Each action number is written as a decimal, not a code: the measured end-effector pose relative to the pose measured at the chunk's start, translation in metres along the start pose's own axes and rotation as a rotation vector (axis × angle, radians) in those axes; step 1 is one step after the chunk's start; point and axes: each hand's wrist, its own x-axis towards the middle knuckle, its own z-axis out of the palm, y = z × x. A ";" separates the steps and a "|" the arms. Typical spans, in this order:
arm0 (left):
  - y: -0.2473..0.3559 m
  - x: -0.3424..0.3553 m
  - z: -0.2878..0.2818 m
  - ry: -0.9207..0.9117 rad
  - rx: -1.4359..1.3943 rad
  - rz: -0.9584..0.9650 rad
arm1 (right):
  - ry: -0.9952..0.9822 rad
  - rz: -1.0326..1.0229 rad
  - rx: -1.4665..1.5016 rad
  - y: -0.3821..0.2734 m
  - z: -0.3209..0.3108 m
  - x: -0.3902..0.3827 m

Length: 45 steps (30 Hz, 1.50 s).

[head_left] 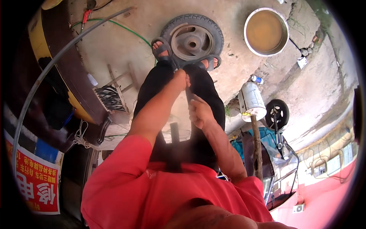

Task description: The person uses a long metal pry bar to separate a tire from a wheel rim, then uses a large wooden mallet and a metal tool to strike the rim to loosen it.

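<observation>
A wheel with a black tyre (217,34) and grey rim (179,42) lies flat on the ground in front of me, my sandalled feet on its near edge. Between my knees, a narrow dark bar (189,94) runs toward the wheel. My left hand (180,79) is closed around its farther part. Nearer to me, my right hand (201,112) is curled round the bar's near part. Where the bar's far tip meets the wheel is hidden by my hand and legs.
A metal basin (248,38) of brownish water stands far right. Nearer are a white bucket (252,100), a wooden post (257,149) and a small wheel (282,110). At left are a low stool (110,97), a grey hose (42,76) and a red air gun (86,16).
</observation>
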 end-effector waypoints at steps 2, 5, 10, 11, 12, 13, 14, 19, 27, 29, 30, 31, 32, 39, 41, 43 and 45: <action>-0.008 -0.004 0.002 -0.034 -0.086 -0.044 | -0.027 -0.011 -0.023 0.004 -0.003 -0.006; -0.030 -0.014 -0.014 -0.047 -0.086 0.012 | 0.018 -0.036 -0.107 0.025 0.001 -0.020; -0.056 -0.017 -0.041 -0.128 -0.043 -0.002 | 0.008 -0.063 -0.153 0.066 -0.011 -0.037; -0.068 -0.020 -0.048 -0.156 -0.073 -0.028 | 0.015 -0.034 -0.101 0.075 -0.013 -0.043; -0.078 -0.020 -0.051 -0.157 -0.075 -0.032 | 0.024 -0.006 -0.048 0.082 -0.016 -0.047; -0.087 -0.020 -0.053 -0.146 -0.095 -0.044 | 0.001 -0.005 -0.051 0.085 -0.022 -0.049; -0.091 -0.019 -0.052 -0.141 -0.119 -0.044 | -0.001 -0.011 -0.057 0.087 -0.023 -0.051; -0.101 -0.014 -0.045 -0.188 -0.127 0.013 | -0.007 -0.031 0.062 0.096 -0.042 -0.033; -0.124 0.027 -0.054 -0.242 0.007 -0.007 | 0.072 -0.104 -0.078 0.141 -0.064 -0.016; -0.137 0.016 -0.044 -0.261 0.019 0.113 | 0.048 -0.143 -0.058 0.140 -0.078 -0.019; -0.139 0.042 -0.062 -0.213 0.016 0.215 | -0.008 -0.122 -0.066 0.150 -0.075 -0.022; -0.146 0.064 -0.080 -0.277 -0.066 0.197 | -0.038 -0.091 -0.070 0.154 -0.075 -0.022; -0.148 0.078 -0.094 -0.352 -0.142 0.180 | -0.051 -0.091 -0.089 0.157 -0.083 -0.021; -0.168 0.064 -0.124 -0.565 0.100 0.294 | -0.047 -0.154 -0.152 0.162 -0.181 -0.072; -0.161 0.084 -0.136 -0.434 0.141 0.413 | 0.065 -0.197 -0.243 0.151 -0.214 -0.085; -0.165 0.106 -0.138 -0.262 0.263 0.584 | 0.166 -0.271 -0.424 0.135 -0.244 -0.088; -0.157 0.138 -0.132 -0.137 0.450 0.693 | 0.293 -0.375 -0.657 0.119 -0.275 -0.079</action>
